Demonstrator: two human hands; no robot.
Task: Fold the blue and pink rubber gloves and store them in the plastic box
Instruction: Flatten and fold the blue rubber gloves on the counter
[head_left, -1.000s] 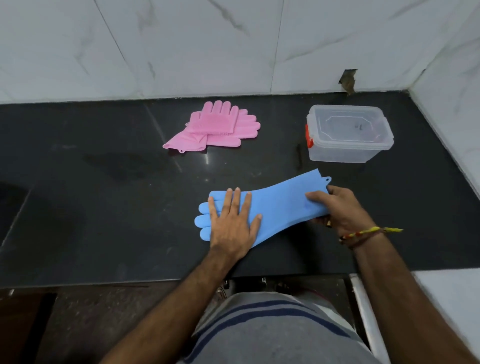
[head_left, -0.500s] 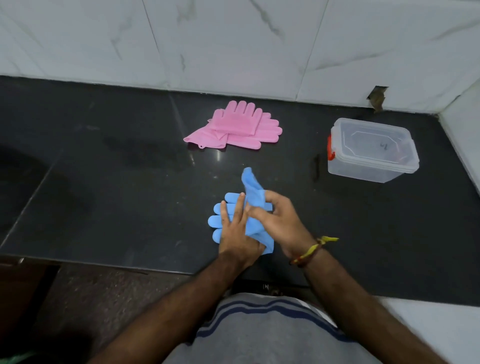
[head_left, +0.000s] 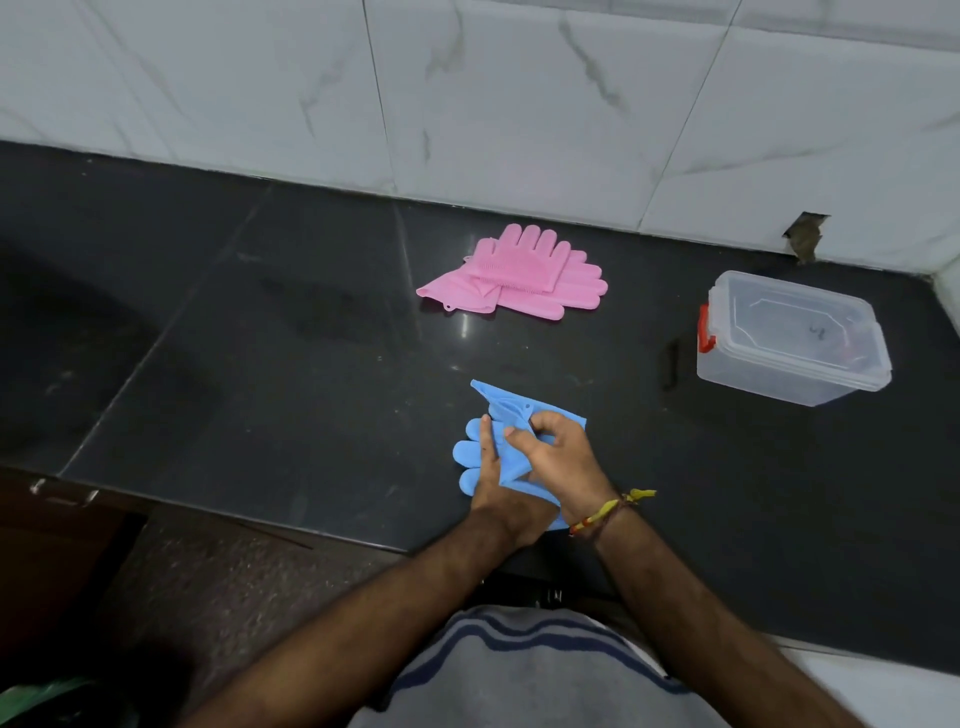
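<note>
We note the soft blue rubber gloves (head_left: 480, 457) lying near the front edge of the black polished stone desk (head_left: 291, 364), cuff end doubled over the finger end. Our left hand (head_left: 493, 486) presses flat on the finger part, grip spread wide, holding nothing. Our right hand (head_left: 558, 454) pinches the folded cuff, its grip narrow around the blue rubber. Step in hand: first fold of the blue pair. Next move, as we judge it, calls for flattening the fold so it does not spring back. The pink rubber gloves (head_left: 524, 278) lie unfolded further back, well apart. The clear plastic box with a red latch (head_left: 789, 338) stands to the right, lid apparently on; that would block storing.
</note>
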